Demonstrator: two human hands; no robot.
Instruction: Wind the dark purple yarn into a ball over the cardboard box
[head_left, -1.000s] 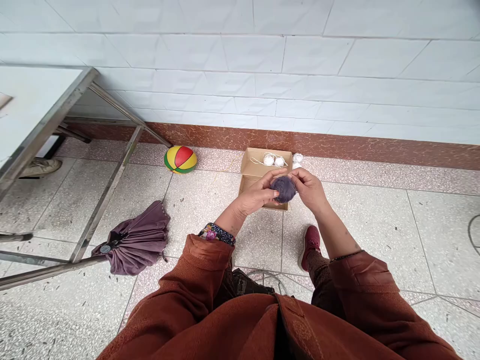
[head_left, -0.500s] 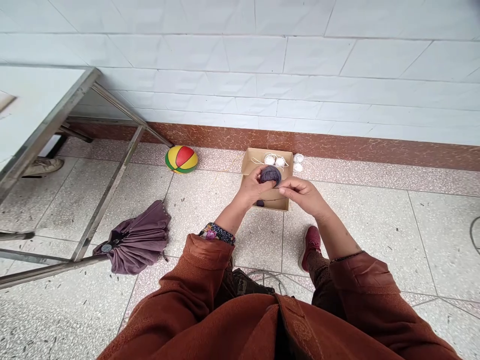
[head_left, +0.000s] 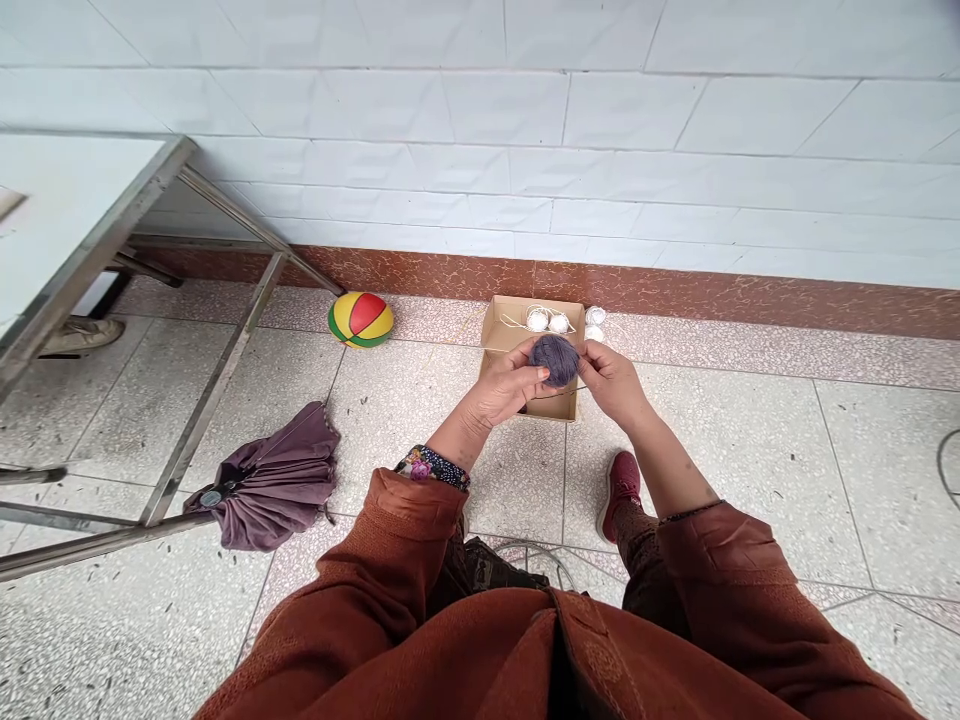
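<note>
A dark grey-purple ball of yarn [head_left: 555,360] is held in my left hand [head_left: 504,386], thumb in front and fingers behind it. My right hand [head_left: 611,380] is at the ball's right side, its thumb and fingertips pinched on the dark yarn strand there. Beneath both hands a shallow cardboard box [head_left: 495,318] lies on the floor, partly covered by them. Two white yarn balls [head_left: 547,320] with loose strands sit at its back. Just outside its right edge lie more white yarn balls [head_left: 595,318], the lower one partly behind my right hand.
A red, yellow and green ball [head_left: 361,320] rests near the wall to the left. A folded purple umbrella [head_left: 281,475] lies by the metal-framed table [head_left: 187,420]. Someone's shoe [head_left: 82,336] shows beneath that table. Cable loops [head_left: 951,468] lie at the far right.
The yarn ball has turned and shifted slightly right in my left hand. My right hand has moved up and a little right, close against the ball's side.
</note>
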